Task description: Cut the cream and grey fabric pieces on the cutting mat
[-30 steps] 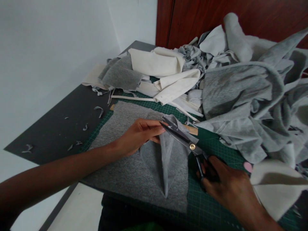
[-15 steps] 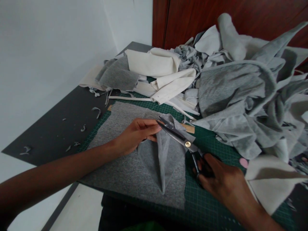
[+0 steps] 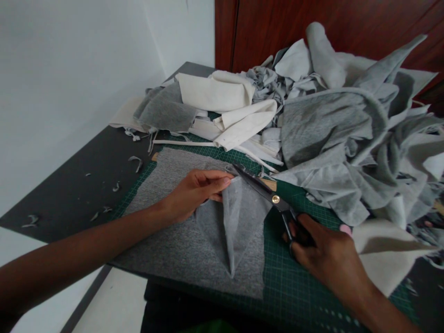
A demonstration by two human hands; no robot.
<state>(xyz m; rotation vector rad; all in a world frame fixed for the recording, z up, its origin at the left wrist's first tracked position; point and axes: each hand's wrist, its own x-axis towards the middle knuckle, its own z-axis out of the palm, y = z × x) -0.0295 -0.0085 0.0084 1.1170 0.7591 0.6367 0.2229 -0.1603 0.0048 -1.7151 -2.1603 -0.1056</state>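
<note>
A grey knit fabric piece [image 3: 180, 240] lies on the green cutting mat [image 3: 294, 286]. My left hand [image 3: 194, 192] pinches a raised fold of it near the far edge, lifting a tent-shaped ridge. My right hand [image 3: 326, 259] grips the black handles of large scissors [image 3: 267, 194]. The blades point up and left, and their tips lie at the fabric's far edge beside my left fingertips. A wooden ruler [image 3: 272, 184] shows under the blades.
A big heap of grey fabric [image 3: 347, 134] fills the right and back. Cream fabric pieces [image 3: 229, 111] lie behind the mat. Small grey scraps [image 3: 114, 187] dot the dark tabletop [image 3: 76, 185] at left. White wall to the left, a brown door behind.
The scissors have slid a little farther away along the fabric's right edge, their blades nearly closed. My left hand still holds the raised fold. The view has shifted slightly.
</note>
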